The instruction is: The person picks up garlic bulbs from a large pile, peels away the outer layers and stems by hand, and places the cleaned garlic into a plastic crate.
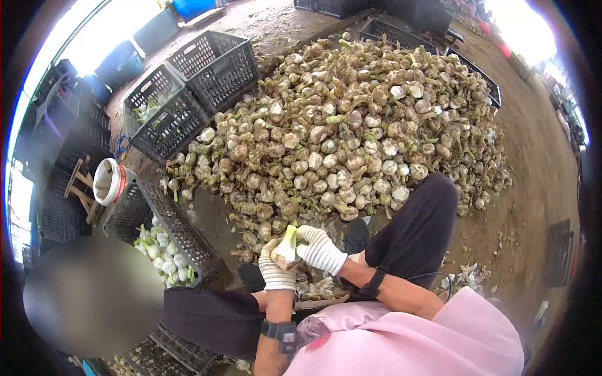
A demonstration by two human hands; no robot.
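Observation:
A garlic bulb with a pale green stem pointing up is held in front of my knees. My left hand, in a white striped knit glove, is closed around its left side and base. My right hand, gloved the same way, pinches the bulb's right side near the stem. Its fingertips are partly hidden by the bulb. Just past my hands spreads a large heap of unpeeled garlic bulbs, brownish with dry stems. Loose garlic skins lie below my hands.
A black crate of cleaned white garlic stands at my left, beside a white bucket. More black crates border the heap at the back left. A blurred patch covers the lower left.

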